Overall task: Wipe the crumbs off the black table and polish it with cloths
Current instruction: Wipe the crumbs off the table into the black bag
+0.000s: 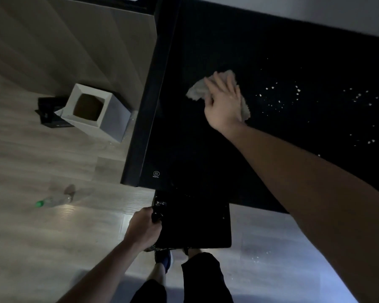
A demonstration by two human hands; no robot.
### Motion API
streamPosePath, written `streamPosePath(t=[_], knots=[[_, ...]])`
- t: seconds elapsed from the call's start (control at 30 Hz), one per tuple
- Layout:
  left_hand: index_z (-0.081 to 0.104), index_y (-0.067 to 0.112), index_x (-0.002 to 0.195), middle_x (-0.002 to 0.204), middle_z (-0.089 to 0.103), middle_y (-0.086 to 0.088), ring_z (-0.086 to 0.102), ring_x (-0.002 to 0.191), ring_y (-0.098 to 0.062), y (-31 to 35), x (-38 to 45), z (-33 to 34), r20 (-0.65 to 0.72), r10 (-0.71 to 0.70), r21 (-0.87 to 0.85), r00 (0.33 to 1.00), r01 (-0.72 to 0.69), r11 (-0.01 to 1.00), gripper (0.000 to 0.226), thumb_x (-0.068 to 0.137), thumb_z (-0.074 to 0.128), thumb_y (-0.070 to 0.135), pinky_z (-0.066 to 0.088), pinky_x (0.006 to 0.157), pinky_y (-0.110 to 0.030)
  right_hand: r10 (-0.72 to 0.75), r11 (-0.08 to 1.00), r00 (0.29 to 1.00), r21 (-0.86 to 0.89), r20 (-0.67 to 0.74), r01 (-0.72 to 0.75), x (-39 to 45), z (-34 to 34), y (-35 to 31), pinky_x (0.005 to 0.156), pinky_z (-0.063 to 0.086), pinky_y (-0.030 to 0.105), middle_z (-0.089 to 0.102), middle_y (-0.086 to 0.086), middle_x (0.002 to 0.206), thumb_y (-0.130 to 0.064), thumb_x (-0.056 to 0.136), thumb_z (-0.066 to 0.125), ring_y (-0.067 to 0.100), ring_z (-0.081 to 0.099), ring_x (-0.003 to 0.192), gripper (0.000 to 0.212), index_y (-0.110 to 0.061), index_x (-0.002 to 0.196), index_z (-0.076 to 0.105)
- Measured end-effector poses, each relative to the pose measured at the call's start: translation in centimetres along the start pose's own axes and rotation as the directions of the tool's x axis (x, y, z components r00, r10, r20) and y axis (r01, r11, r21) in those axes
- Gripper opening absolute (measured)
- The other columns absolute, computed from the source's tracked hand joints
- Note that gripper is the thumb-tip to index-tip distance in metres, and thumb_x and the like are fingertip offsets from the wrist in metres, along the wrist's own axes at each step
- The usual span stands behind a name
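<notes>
I seem to be in a home: pale wood-plank floor (31, 226), a plastic bottle (53, 201) lying there, an open white box (96, 110).

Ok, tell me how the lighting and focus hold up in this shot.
Head view: dim overall; the black table swallows detail, though pale crumbs stand out; glare patches on the floor; wide-angle bending of the table edge; the right hand on the cloth looks slightly soft.

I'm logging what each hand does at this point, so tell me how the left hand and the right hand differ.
The right hand lies on a pale cloth on the black table, pressing it down; the left hand grips the rim of a black bin at the table's near edge. The right arm reaches far across the table; the left stays close to the body. Both are bare. Crumbs lie to the cloth's right.
</notes>
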State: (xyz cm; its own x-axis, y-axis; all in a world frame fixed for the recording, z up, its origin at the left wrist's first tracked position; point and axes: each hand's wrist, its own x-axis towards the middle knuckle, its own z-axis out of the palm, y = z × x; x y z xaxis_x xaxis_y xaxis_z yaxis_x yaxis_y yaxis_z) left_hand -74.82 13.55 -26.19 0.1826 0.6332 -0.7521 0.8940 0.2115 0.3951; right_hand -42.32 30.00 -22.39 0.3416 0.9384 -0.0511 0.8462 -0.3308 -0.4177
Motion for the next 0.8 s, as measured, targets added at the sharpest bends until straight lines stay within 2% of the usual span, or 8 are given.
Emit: streamPosePath(t=[0.07, 0.17, 0.33, 0.47, 0.53, 0.6, 0.7, 0.8], knots=[[0.070, 0.018, 0.081, 0.068, 0.071, 0.003, 0.067, 0.064, -0.015, 0.0, -0.3, -0.1, 0.003, 0.005, -0.011, 1.000, -0.005, 1.000, 0.020, 0.077, 0.054, 0.029, 0.044, 0.052, -0.027, -0.138, 0.990, 0.990, 0.027, -0.014, 0.139, -3.8, 0.8, -0.8, 0.128, 0.022, 0.055, 0.046, 0.001, 0.165, -0.024, 0.106, 0.048, 0.036, 0.028, 0.159, 0.047, -0.025, 0.152, 0.056], [0.069, 0.017, 0.078, 0.067, 0.070, 0.003, 0.067, 0.066, -0.017, -0.2, -0.7, -0.2, -0.009, 0.019, -0.005, 1.000, -0.019, 1.000, 0.016, 0.079, 0.056, 0.026, 0.045, 0.054, -0.028, -0.267, 0.960, 0.963, 0.099, 0.025, 0.263, -10.5, 2.2, -2.6, 0.129, 0.022, 0.052, 0.050, -0.001, 0.162, -0.020, 0.102, 0.055, 0.032, 0.033, 0.158, 0.047, -0.024, 0.148, 0.060], [0.069, 0.016, 0.079, 0.065, 0.067, 0.004, 0.065, 0.065, -0.017, -0.6, -1.6, -0.5, -0.014, 0.043, 0.038, 0.999, -0.042, 0.998, 0.011, 0.083, 0.059, 0.016, 0.043, 0.052, -0.027, -0.357, 0.925, 0.921, 0.194, 0.157, 0.326, -21.2, 3.2, -4.2, 0.133, 0.016, 0.041, 0.048, -0.010, 0.163, -0.008, 0.099, 0.056, 0.016, 0.025, 0.161, 0.052, -0.027, 0.147, 0.060], [0.067, 0.014, 0.076, 0.067, 0.070, 0.000, 0.068, 0.065, -0.021, -1.8, -1.8, -1.0, 0.013, 0.021, 0.040, 1.000, -0.021, 0.999, 0.011, 0.078, 0.057, 0.018, 0.044, 0.051, -0.028, -0.392, 0.896, 0.909, 0.282, 0.138, 0.343, -26.7, 2.8, -3.7, 0.129, 0.031, 0.043, 0.055, -0.011, 0.156, -0.011, 0.101, 0.057, 0.011, 0.034, 0.157, 0.044, -0.027, 0.141, 0.067], [0.064, 0.014, 0.072, 0.065, 0.069, 0.000, 0.067, 0.063, -0.022, -2.1, -2.2, -1.0, 0.010, 0.037, 0.046, 0.999, -0.037, 0.998, 0.010, 0.079, 0.057, 0.016, 0.040, 0.049, -0.027, -0.376, 0.888, 0.917, 0.333, 0.132, 0.316, -27.6, 1.5, -3.7, 0.125, 0.038, 0.036, 0.053, -0.014, 0.157, -0.015, 0.103, 0.051, 0.005, 0.036, 0.155, 0.044, -0.029, 0.142, 0.065], [0.063, 0.013, 0.069, 0.061, 0.066, 0.001, 0.064, 0.059, -0.020, -2.3, -2.5, -1.1, 0.015, 0.061, 0.037, 0.998, -0.061, 0.997, 0.014, 0.083, 0.058, 0.012, 0.037, 0.048, -0.027, -0.311, 0.886, 0.945, 0.390, 0.103, 0.250, -26.8, -0.2, -3.7, 0.122, 0.040, 0.026, 0.050, -0.018, 0.158, -0.009, 0.102, 0.049, -0.001, 0.037, 0.152, 0.048, -0.029, 0.143, 0.065], [0.061, 0.014, 0.068, 0.059, 0.062, 0.002, 0.059, 0.055, -0.019, -2.4, -2.8, -1.0, 0.015, 0.082, 0.030, 0.997, -0.082, 0.996, 0.017, 0.085, 0.059, 0.012, 0.035, 0.047, -0.025, -0.134, 0.891, 0.991, 0.439, 0.002, 0.119, -22.9, -2.7, -2.6, 0.126, 0.035, 0.030, 0.054, -0.008, 0.156, 0.007, 0.099, 0.052, 0.007, 0.042, 0.152, 0.055, -0.022, 0.143, 0.066], [0.061, 0.010, 0.068, 0.059, 0.062, 0.002, 0.056, 0.053, -0.016, -2.2, -2.8, -1.0, 0.023, 0.099, 0.015, 0.995, -0.099, 0.995, 0.018, 0.086, 0.061, 0.011, 0.035, 0.047, -0.025, -0.011, 0.938, 0.990, 0.343, -0.144, 0.061, -17.3, -5.2, -0.1, 0.125, 0.033, 0.023, 0.058, 0.001, 0.153, 0.003, 0.102, 0.052, 0.014, 0.047, 0.149, 0.046, -0.016, 0.142, 0.066]])
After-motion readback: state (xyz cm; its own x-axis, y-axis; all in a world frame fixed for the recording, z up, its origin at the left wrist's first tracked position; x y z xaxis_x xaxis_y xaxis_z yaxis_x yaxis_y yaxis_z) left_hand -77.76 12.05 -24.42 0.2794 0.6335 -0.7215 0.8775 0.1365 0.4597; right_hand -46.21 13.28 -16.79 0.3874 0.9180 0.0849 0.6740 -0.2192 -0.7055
